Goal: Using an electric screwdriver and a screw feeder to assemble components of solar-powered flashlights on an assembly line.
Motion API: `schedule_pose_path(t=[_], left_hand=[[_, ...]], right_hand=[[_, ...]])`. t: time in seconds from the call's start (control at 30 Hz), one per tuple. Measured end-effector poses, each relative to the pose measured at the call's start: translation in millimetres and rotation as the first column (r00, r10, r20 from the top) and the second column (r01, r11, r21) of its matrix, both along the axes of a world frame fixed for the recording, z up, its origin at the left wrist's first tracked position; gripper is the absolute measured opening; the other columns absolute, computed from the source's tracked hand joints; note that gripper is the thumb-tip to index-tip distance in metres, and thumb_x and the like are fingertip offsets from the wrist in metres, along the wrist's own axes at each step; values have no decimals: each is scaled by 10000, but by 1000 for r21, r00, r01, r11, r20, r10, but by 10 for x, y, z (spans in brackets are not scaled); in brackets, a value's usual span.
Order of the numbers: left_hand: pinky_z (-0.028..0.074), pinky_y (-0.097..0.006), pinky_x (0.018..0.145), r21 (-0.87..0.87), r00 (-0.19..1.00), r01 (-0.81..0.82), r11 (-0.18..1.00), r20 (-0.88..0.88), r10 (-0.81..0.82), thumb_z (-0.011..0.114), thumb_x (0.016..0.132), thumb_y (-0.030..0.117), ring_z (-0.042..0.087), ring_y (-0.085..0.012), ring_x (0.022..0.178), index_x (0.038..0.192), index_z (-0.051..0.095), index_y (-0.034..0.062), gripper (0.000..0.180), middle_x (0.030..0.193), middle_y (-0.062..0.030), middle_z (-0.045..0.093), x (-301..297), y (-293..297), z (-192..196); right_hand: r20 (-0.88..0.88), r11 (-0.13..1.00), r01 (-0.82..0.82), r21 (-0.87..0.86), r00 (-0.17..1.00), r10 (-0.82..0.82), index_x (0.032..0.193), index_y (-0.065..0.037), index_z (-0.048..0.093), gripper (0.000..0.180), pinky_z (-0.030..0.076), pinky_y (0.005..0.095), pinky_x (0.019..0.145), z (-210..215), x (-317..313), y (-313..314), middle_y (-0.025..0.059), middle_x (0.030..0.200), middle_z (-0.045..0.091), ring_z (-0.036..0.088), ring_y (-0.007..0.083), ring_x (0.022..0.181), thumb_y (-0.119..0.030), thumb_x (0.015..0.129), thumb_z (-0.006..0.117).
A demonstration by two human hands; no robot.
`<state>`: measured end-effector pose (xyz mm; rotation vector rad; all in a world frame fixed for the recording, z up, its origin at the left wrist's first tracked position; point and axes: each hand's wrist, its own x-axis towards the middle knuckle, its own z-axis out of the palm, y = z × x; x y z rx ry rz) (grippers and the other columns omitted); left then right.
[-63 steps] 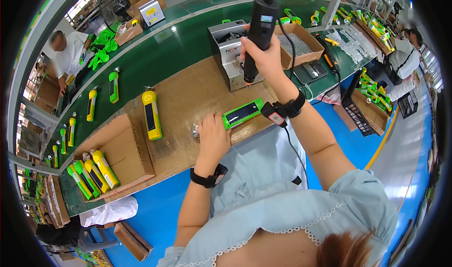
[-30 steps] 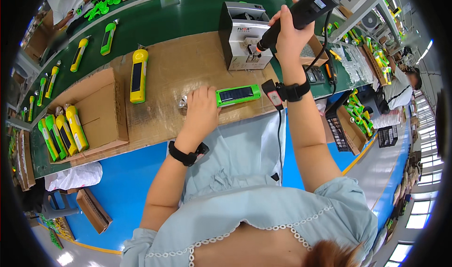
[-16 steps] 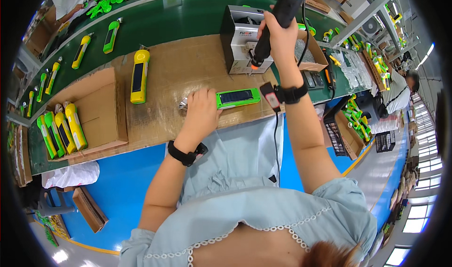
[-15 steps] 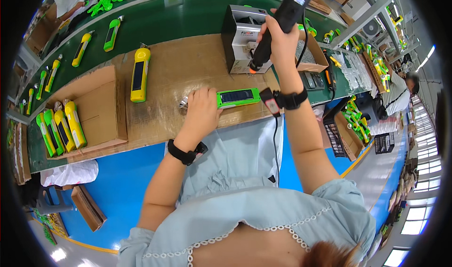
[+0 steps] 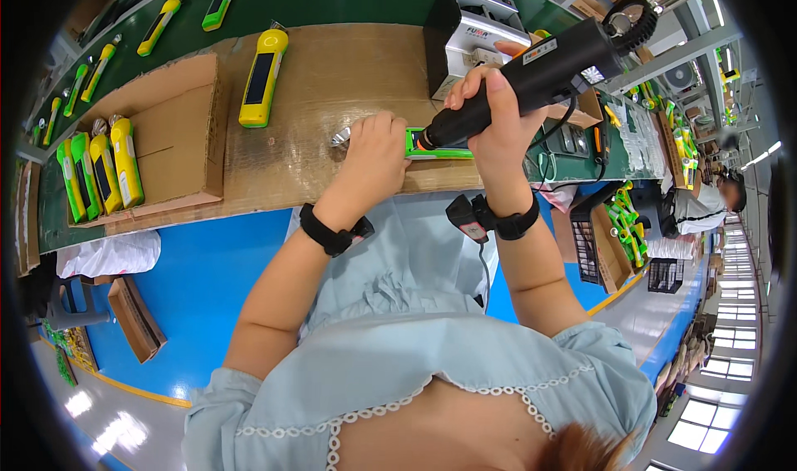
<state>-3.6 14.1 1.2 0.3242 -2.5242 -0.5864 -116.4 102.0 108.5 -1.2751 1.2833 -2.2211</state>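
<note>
On the cardboard-covered bench a green handheld device (image 5: 452, 153) with a dark panel lies lengthwise, its silver end (image 5: 340, 138) sticking out to the left. My left hand (image 5: 374, 159) is closed over its left part and holds it against the bench. My right hand (image 5: 502, 126) grips a thick black electric screwdriver (image 5: 548, 74), tilted so its tip points down and left. That tip is over the device's panel side near my left fingers; whether it touches a screw I cannot tell. The screwdriver and right hand cover much of the device's right part.
Beyond my right hand stands a silver-and-black machine (image 5: 465, 35). A yellow device (image 5: 264, 76) lies on the cardboard at left. An open carton (image 5: 178, 139) holds several yellow and green ones. Behind my right wrist are a small carton (image 5: 588, 107) and cable (image 5: 558, 130).
My right hand has brought the screwdriver down and left from its raised position to the green device. My left hand still holds the device. The whole view has shifted slightly.
</note>
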Motion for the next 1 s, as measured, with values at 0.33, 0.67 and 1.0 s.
schedule_pose_path(t=[0.33, 0.67, 1.0], left_hand=[[372, -429, 842, 64, 996, 22, 998, 83, -27, 716, 660, 91, 482, -360, 1014, 1075, 505, -7, 475, 1046, -175, 492, -25, -36, 27], [387, -403, 789, -32, 999, 38, 999, 2, -38, 634, 580, 27, 505, -345, 907, 886, 506, -6, 333, 890, -183, 507, -17, -85, -16], [402, -452, 791, 33, 991, 132, 991, 8, -132, 635, 677, 48, 517, -383, 930, 989, 495, -2, 345, 951, -194, 529, -17, -149, 68]], right_hand=[[-19, 999, 8, 52, 1000, -7, 1181, -5, 386, 336, 488, 362, 625, -88, 108, -40, 104, 700, 534, 565, 222, 609, -77, 893, 544], [11, 994, 60, 93, 998, -61, 1099, 31, 472, 335, 456, 239, 568, -142, 252, -182, 57, 686, 583, 560, 103, 608, 111, 785, 559], [-63, 968, 186, 167, 982, -178, 1076, 1, 508, 423, 462, 262, 628, -355, 137, -73, 26, 775, 559, 515, 89, 677, -30, 714, 723]])
